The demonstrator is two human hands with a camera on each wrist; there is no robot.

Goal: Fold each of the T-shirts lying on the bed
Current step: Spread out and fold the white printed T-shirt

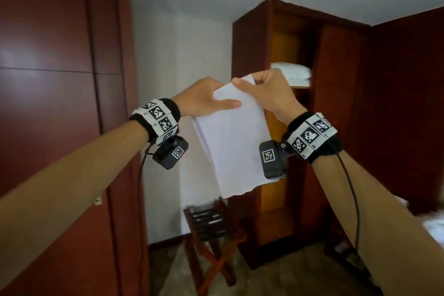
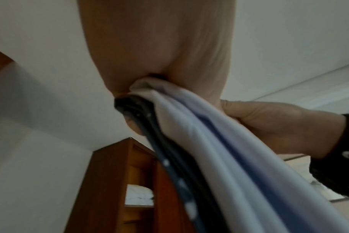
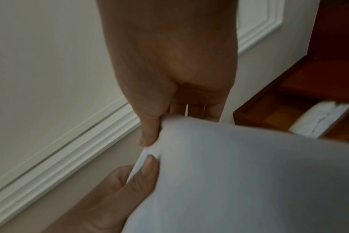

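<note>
A white T-shirt (image 1: pixel 233 142), folded into a narrow panel, hangs in the air at chest height in front of me. My left hand (image 1: pixel 206 98) grips its top left edge, thumb lying across the front. My right hand (image 1: pixel 264 91) pinches the top right corner between thumb and fingers. In the left wrist view the cloth (image 2: pixel 219 157) bunches out of the left hand (image 2: pixel 155 47), with a dark, white-dotted layer along the fold, and the right hand (image 2: pixel 269 123) holds it further along. The right wrist view has both thumbs on the shirt (image 3: pixel 249 173).
A reddish wooden wardrobe (image 1: pixel 336 103) stands open ahead on the right, with folded white linen (image 1: pixel 290 74) on a shelf. A wooden luggage rack (image 1: pixel 211 235) stands below the shirt. A dark red door (image 1: pixel 60 79) fills the left. White bedding (image 1: pixel 432 223) shows at the right edge.
</note>
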